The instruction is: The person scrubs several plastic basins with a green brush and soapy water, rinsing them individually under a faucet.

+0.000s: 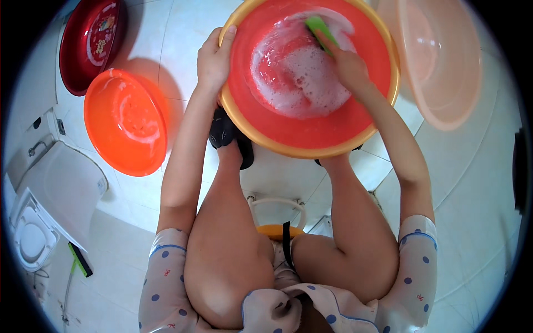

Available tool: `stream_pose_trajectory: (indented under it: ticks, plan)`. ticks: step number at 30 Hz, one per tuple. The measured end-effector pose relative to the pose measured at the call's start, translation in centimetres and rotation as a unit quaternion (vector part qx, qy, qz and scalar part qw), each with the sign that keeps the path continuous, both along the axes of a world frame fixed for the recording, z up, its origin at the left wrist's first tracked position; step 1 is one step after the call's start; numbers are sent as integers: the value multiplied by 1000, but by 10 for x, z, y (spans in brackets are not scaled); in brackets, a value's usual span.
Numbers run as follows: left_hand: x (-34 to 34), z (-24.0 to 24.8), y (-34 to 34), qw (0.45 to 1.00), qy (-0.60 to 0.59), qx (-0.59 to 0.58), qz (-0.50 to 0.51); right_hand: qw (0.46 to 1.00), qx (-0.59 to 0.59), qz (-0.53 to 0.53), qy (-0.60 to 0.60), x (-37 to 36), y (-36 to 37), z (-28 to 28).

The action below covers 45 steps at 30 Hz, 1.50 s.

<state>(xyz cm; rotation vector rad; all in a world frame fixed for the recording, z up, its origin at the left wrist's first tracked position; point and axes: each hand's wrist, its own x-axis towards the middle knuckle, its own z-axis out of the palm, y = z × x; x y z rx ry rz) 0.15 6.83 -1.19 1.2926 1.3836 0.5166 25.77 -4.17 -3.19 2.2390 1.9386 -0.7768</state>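
Grips the green brush (pixel 319 28) in the right hand (pixel 351 69), slanted lengthwise up-left from the clenched fingers over suds (pixel 302 80) inside the red basin (pixel 311 132), and clasps its gold rim (pixel 319 152) with the left hand (pixel 214 62)

Round red plastic basin with gold rim (pixel 311 133), open from above along its near edge.
The left hand (pixel 214 61) blocks its left rim, the right forearm (pixel 397 136) its right. White floor tile (pixel 177 44) leaves passage before a round orange plastic basin (pixel 102 125); a translucent peach plastic basin (pixel 449 61) crowds the right.
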Motion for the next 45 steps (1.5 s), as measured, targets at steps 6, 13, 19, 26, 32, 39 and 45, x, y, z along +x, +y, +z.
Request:
stream_pose_trajectory:
  ticks: [6, 13, 19, 26, 32, 39, 45]
  plan:
    - [1, 3, -3, 999, 46, 6, 0, 982, -184, 47, 22, -35, -56, 47]
    - [2, 3, 0, 996, 81, 25, -8, 976, -156, 143, 51, -68, -14, 26]
    - [3, 1, -1, 995, 89, 34, -13, 1000, -23, -15, 12, -5, -4, 21]
    - [6, 6, -5, 996, 84, 28, -10, 972, -223, 64, 34, -10, -81, 61]
    - [5, 3, -4, 996, 81, 46, -9, 968, -144, 160, 128, -80, -65, 41]
    - [9, 3, -2, 995, 89, 43, -18, 998, 1, 63, -1, -31, 11, 12]
    - [1, 3, -2, 999, -45, -23, 11, 976, -192, -35, -91, 17, -29, 49]
